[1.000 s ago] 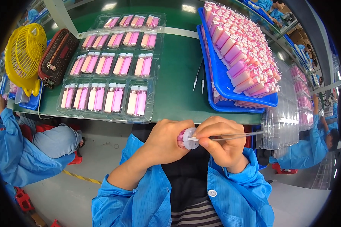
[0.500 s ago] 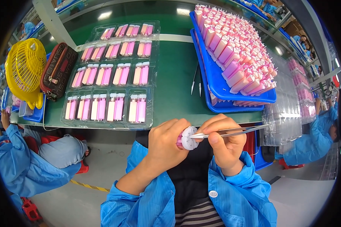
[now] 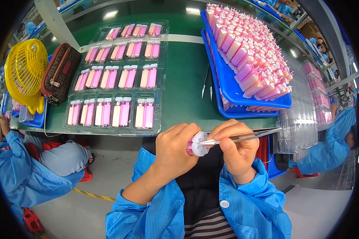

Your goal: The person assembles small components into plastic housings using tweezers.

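Near the table's front edge, my left hand (image 3: 175, 150) is closed round a bundle of pink pieces whose white ends (image 3: 200, 143) face right. Most of that bundle is hidden by my fingers. My right hand (image 3: 237, 145) pinches metal tweezers (image 3: 263, 134), and their pale tips rest at the white ends. Left of centre on the table, a clear plastic tray (image 3: 160, 109) holds rows of paired peach and pink tubes (image 3: 144, 113). At the right, a heap of similar pink and peach pieces (image 3: 247, 51) with white ends fills a blue tray (image 3: 231, 95).
Another pair of tweezers (image 3: 204, 89) lies beside the blue tray. A yellow fan (image 3: 26, 71) and a dark zipped pouch (image 3: 62, 73) stand at the left. Stacked clear trays (image 3: 297, 127) sit at the right edge. Co-workers in blue coats (image 3: 32, 167) sit on both sides.
My hands stay almost in place. The white ends in my left hand have turned slightly, and the tweezers' tips remain at them.
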### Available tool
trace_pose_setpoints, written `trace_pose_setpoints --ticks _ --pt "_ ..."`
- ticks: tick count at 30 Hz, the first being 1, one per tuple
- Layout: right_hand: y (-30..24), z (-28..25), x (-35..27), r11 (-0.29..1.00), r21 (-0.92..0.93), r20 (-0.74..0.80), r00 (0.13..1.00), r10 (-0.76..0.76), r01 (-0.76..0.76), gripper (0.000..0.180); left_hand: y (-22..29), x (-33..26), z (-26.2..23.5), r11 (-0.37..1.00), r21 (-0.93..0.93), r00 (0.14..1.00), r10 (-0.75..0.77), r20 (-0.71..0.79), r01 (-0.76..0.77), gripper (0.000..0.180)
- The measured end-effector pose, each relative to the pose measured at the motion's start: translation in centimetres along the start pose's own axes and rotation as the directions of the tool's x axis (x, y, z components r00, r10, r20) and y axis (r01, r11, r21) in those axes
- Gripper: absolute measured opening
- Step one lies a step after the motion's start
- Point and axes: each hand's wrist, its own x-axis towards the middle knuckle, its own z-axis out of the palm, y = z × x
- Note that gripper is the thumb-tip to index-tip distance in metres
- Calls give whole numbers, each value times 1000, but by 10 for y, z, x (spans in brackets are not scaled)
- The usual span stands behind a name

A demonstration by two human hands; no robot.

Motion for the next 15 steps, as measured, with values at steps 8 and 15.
trace_pose_setpoints --ticks 8,15 --pt "0 -6 1 994 -94 61 997 -49 54 8 0 -1 0 999 -49 999 -6 36 8 21" --pt "2 -5 0 989 -108 42 994 -98 102 12 3 1 -2 996 -85 999 -18 44 22 21"
